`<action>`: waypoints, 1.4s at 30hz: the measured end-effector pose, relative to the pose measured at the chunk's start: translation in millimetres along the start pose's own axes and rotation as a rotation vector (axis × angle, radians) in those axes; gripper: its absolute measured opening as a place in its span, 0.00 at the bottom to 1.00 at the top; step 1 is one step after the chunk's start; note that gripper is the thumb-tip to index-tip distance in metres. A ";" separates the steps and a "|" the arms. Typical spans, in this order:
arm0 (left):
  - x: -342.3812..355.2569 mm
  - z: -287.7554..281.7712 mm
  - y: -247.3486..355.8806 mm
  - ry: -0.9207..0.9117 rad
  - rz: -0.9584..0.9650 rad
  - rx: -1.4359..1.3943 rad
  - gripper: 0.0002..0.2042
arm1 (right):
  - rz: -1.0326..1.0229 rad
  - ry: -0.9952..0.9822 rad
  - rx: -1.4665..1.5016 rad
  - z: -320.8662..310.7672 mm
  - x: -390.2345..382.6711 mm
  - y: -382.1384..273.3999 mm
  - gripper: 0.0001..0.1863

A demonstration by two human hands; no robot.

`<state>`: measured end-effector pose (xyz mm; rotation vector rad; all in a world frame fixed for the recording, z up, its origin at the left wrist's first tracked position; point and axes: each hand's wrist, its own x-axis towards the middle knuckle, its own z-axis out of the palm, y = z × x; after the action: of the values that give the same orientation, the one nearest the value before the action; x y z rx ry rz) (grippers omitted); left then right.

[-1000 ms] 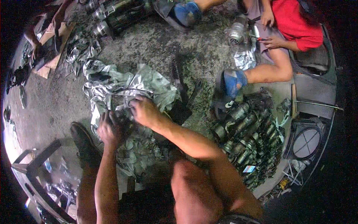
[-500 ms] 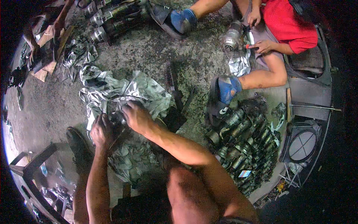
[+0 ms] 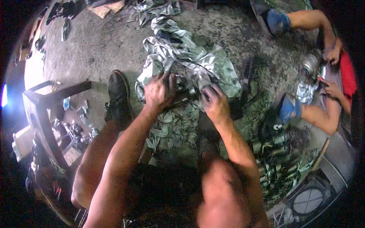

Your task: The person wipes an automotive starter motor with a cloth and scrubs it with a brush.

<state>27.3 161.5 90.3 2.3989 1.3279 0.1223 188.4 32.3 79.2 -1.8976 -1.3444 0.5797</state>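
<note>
My left hand (image 3: 161, 90) is curled over a dark metal part (image 3: 185, 86), most of it hidden by the fingers and shadow. Just right of it, my right hand (image 3: 216, 102) is closed, fingers bent and blackened. A blurred greyish piece (image 3: 203, 81) shows at its fingertips; I cannot make out what it is. Beyond both hands a crumpled silvery-grey cloth (image 3: 222, 66) is spread on the floor. Crumpled scraps (image 3: 175, 123) lie below the hands, between my legs.
My shoe (image 3: 117, 95) stands left of the cloth, beside a dark metal frame (image 3: 42, 117). At right, a co-worker's hand (image 3: 332, 90) is near a cylindrical metal motor (image 3: 311, 64). Many similar motors (image 3: 281, 163) are piled at lower right, near a round-holed panel (image 3: 308, 199).
The view has swung left, so the cloth and hands sit further right in it. My right hand has drawn away from my left, leaving a wider gap between them.
</note>
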 end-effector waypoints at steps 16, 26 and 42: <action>7.2 4.8 -7.5 -0.053 -0.084 -0.022 0.16 | 0.083 0.067 0.070 -3.5 10.0 8.1 0.08; 4.2 10.5 4.0 0.062 -0.032 -0.009 0.15 | 0.102 -0.063 0.012 -4.1 4.6 7.0 0.08; 16.3 10.4 -11.8 0.026 0.020 -0.030 0.15 | -0.067 -0.071 -0.006 4.1 -16.6 33.1 0.10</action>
<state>29.5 177.5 74.4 2.3936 1.3049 0.1785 199.7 11.8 50.3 -1.8439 -1.4511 0.6153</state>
